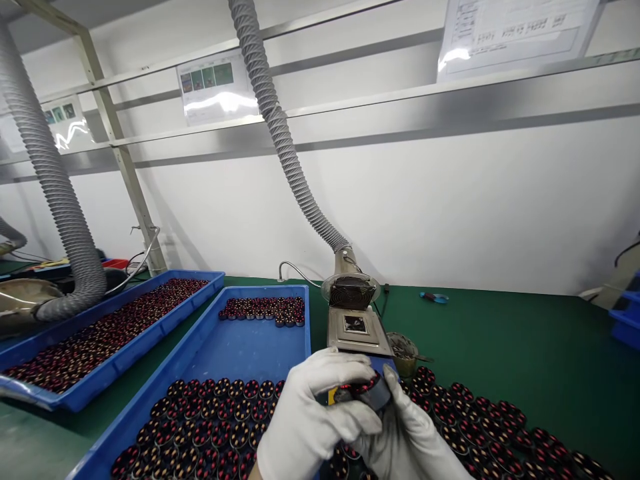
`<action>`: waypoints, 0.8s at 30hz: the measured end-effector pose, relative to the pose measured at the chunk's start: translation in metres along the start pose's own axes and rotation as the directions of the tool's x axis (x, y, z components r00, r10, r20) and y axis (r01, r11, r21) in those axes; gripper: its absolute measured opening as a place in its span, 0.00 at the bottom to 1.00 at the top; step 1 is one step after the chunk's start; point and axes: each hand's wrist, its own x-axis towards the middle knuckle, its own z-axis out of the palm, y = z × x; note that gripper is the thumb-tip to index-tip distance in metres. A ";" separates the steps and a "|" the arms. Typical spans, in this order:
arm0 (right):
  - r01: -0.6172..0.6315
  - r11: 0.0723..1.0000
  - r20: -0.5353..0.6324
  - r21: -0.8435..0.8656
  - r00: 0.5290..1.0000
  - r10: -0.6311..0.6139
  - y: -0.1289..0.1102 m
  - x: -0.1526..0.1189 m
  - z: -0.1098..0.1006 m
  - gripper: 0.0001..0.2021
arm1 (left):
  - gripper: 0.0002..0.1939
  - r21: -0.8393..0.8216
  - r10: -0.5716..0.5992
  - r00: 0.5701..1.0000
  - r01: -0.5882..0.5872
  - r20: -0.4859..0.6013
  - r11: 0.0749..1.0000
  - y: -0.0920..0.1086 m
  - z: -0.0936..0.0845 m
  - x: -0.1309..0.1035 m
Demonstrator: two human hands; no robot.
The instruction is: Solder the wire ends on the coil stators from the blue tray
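My left hand, in a white glove, has its fingers closed round a small dark round part with red bits inside. My right hand, also gloved, holds the same part from the right, its thumb against the part's edge. Both hands are just in front of a metal soldering device with a square opening. Rows of similar round parts lie in a blue tray on the left, and more parts stand on the green table to the right.
A second blue tray full of small parts lies at the left. A grey hose hangs down to the device. Beside it stands a small tin with a stick. Blue-handled cutters lie farther back on the table.
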 end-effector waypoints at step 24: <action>-0.023 0.996 0.079 -0.091 0.996 0.030 -0.006 0.024 -0.044 0.02 | 0.16 0.047 0.118 0.984 -0.113 -0.135 0.992 0.011 0.007 0.004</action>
